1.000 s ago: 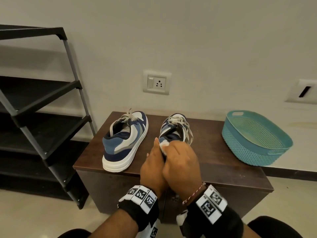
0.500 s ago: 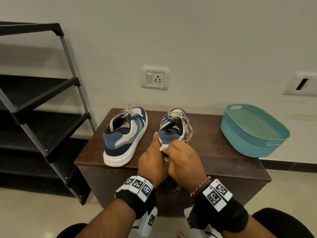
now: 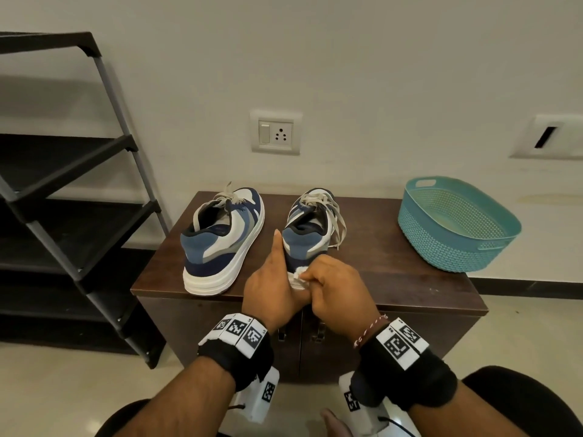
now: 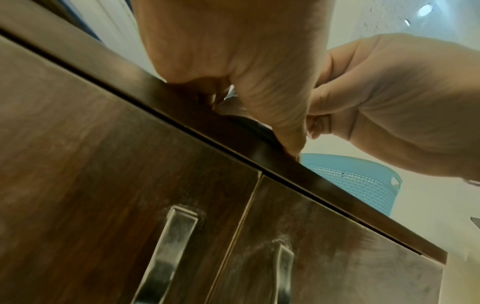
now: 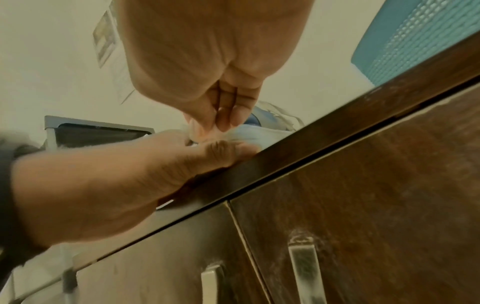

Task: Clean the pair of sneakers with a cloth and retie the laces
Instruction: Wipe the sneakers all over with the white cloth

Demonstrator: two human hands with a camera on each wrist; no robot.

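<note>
The right sneaker (image 3: 310, 234) stands heel toward the person near the front edge of the dark wooden surface (image 3: 394, 272), its laces (image 3: 334, 216) loose and spilling over its right side. The left sneaker (image 3: 220, 241) sits just beside it to the left, untouched, laces bunched at the tongue. The left hand (image 3: 273, 285) lies along the left side of the right sneaker's heel with the thumb pointing up and the fingers fairly straight, bracing the shoe. The right hand (image 3: 339, 288) is curled round a small white cloth (image 3: 298, 274), pinching it against the white sole at the heel.

The sneaker looks light with a stiff rubbery sole and a soft padded collar, so it will likely slide under rubbing unless held; the heel counter or midsole is the firm place to grip (the collar would just fold). The cloth is soft and bunches easily, best held wadded between fingertips. The laces are limp and flat, to be taken near their ends. A teal basket (image 3: 454, 225) stands well apart on the right
</note>
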